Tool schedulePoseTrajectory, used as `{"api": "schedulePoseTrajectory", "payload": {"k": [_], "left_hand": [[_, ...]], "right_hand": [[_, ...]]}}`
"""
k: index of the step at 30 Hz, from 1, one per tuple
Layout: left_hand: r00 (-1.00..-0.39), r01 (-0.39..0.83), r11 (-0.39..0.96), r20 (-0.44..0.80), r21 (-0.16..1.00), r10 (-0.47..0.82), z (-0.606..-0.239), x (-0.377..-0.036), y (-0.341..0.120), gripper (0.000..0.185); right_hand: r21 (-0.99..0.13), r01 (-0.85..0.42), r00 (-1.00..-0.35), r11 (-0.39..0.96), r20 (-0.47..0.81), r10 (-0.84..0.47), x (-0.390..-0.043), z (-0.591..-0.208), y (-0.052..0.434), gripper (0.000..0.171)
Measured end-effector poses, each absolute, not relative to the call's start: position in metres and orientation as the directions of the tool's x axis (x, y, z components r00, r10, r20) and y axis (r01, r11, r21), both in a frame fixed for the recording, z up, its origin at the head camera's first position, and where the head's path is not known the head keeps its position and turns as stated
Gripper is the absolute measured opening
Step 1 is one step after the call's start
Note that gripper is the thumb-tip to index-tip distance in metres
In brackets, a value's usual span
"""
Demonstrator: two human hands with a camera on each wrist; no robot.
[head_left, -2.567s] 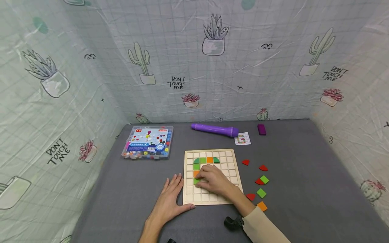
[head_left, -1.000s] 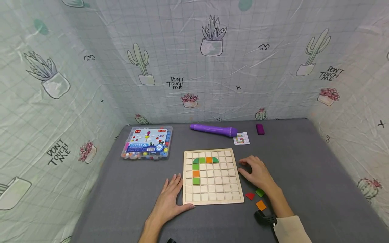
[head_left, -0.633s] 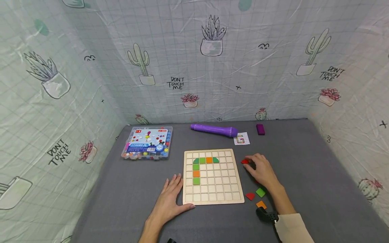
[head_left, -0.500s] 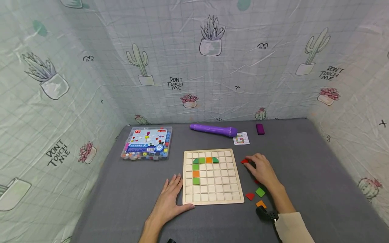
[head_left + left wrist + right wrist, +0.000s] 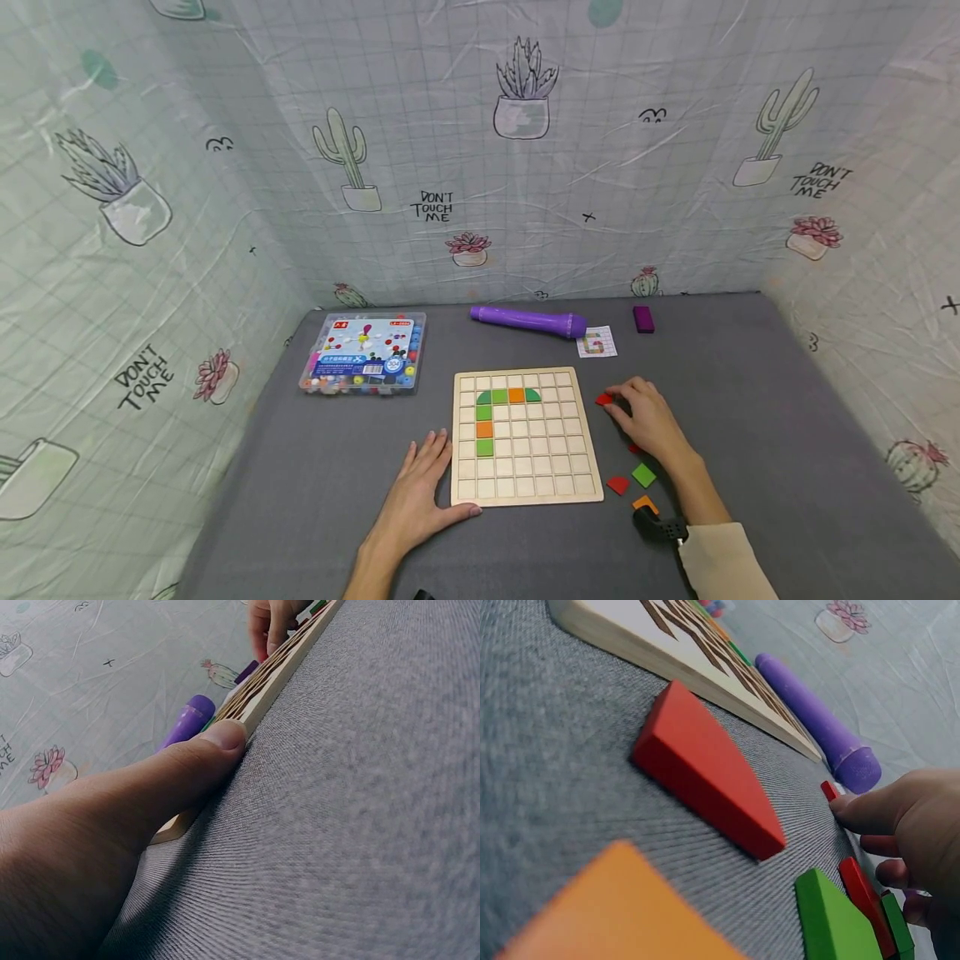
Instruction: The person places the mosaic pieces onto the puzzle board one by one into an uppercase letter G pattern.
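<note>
The right hand (image 5: 651, 423) pinches a red piece (image 5: 602, 400) between thumb and forefinger, just right of a wooden grid board (image 5: 551, 468). The left hand (image 5: 415, 507), fingers extended, touches the board's left side and near corner. Green and orange tiles (image 5: 484, 429) form an upside-down L on the grid. Below the right hand, on the grey bench (image 5: 330, 483), lie a green square (image 5: 643, 476), another red piece (image 5: 618, 485) and an orange square (image 5: 643, 503). Beyond stands a purple microphone (image 5: 525, 321).

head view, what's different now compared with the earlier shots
The right hand moved off the board to the right, leaving the lowest green tile in its square, and its grip is now on a red piece beside the board. The left hand stayed at the board's left edge; the purple rod and plastic box stayed put.
</note>
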State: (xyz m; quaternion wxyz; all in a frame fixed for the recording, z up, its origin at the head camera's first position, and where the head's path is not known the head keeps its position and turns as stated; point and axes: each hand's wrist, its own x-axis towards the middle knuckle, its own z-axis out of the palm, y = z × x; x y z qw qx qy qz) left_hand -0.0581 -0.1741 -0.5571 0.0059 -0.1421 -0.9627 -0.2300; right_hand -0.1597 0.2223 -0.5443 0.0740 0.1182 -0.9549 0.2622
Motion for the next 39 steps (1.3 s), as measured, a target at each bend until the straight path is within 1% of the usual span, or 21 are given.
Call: {"api": "schedulePoseTrajectory", "payload": {"k": [5,14,24,28,34,39], "left_hand": [[-0.961,0.270,0.850,0.074,0.453,0.266,-0.557,-0.058,-0.174,0.111],[-0.962,0.266,0.848,0.071,0.458,0.263,-0.558,-0.057,-0.174,0.112],[-0.963,0.263,0.847,0.068,0.462,0.262,-0.558,-0.057,-0.175,0.112],[-0.962,0.267,0.847,0.073,0.460,0.263,-0.558,-0.057,-0.175,0.112],[-0.962,0.266,0.844,0.073,0.465,0.263,-0.558,-0.058,-0.175,0.112],[-0.962,0.265,0.844,0.069,0.467,0.264,-0.558,-0.058,-0.175,0.112]], "right_hand": [[-0.527,-0.250,-0.966,0.812,0.195,-0.171,-0.161,-0.545,0.222,0.027],[-0.570,-0.247,-0.967,0.783,0.199,-0.160,-0.161,-0.545,0.220,0.016],[-0.622,-0.338,-0.936,0.707,0.302,-0.182,-0.159,-0.541,0.214,0.018],[-0.632,-0.365,-0.925,0.683,0.328,-0.191,-0.160,-0.538,0.209,0.021],[-0.671,-0.369,-0.929,0.643,0.288,-0.234,-0.160,-0.533,0.194,0.025],[-0.709,-0.377,-0.924,0.596,0.252,-0.286,-0.159,-0.530,0.180,0.020]]}}
